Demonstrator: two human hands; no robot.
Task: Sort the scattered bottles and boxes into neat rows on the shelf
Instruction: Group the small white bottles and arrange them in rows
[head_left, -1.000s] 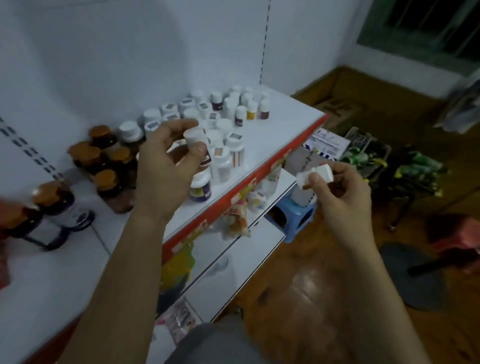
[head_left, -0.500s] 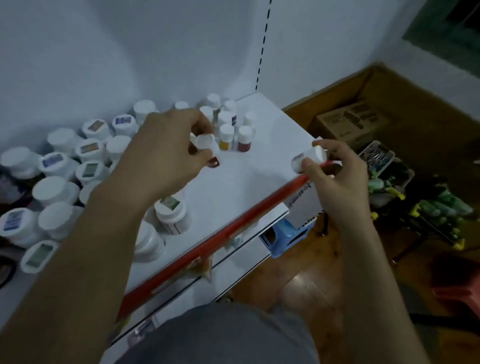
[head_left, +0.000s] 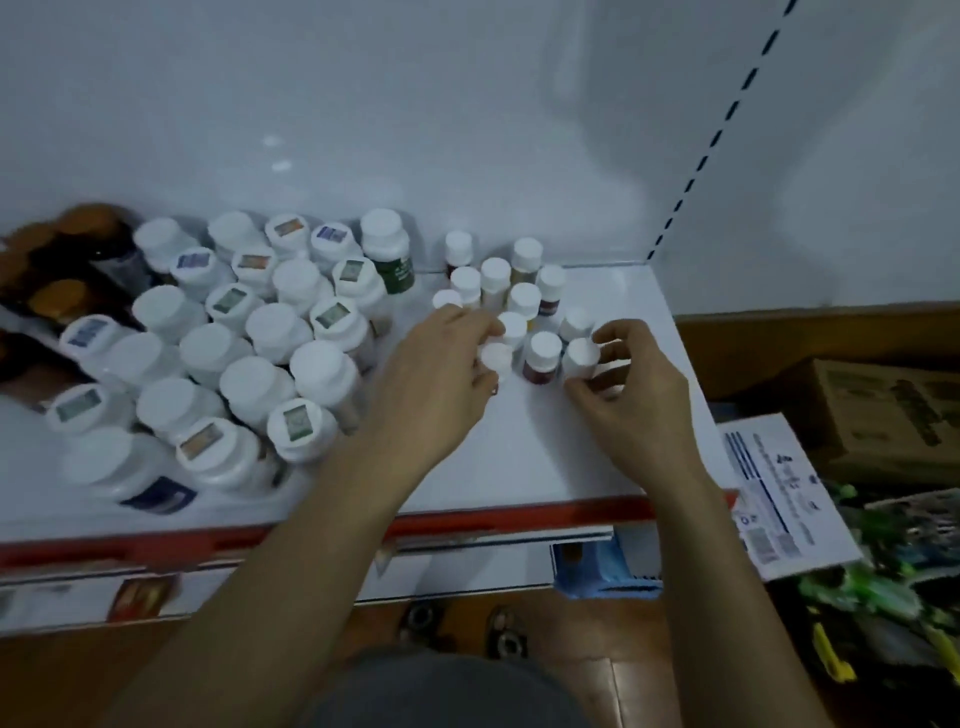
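On the white shelf (head_left: 524, 457) stands a cluster of small white-capped bottles (head_left: 524, 299) near the back right. My left hand (head_left: 441, 374) grips one small white-capped bottle (head_left: 496, 357) at the cluster's front left. My right hand (head_left: 623, 379) pinches another small white bottle (head_left: 581, 357) at the front right, beside a red-bodied bottle (head_left: 543, 356). Both held bottles stand upright on or just above the shelf. To the left is a dense group of larger white-capped bottles (head_left: 260, 332).
Brown-capped dark jars (head_left: 57, 280) sit at the far left. The shelf has a red front edge (head_left: 467, 519) and a white back wall. To the right, below, lie a cardboard box (head_left: 883, 415), a white printed box (head_left: 779, 493) and green items (head_left: 883, 587) on the floor.
Both hands moved forward onto the shelf and brought their small bottles down to the front of the small-bottle cluster. The view has swung right and downward.
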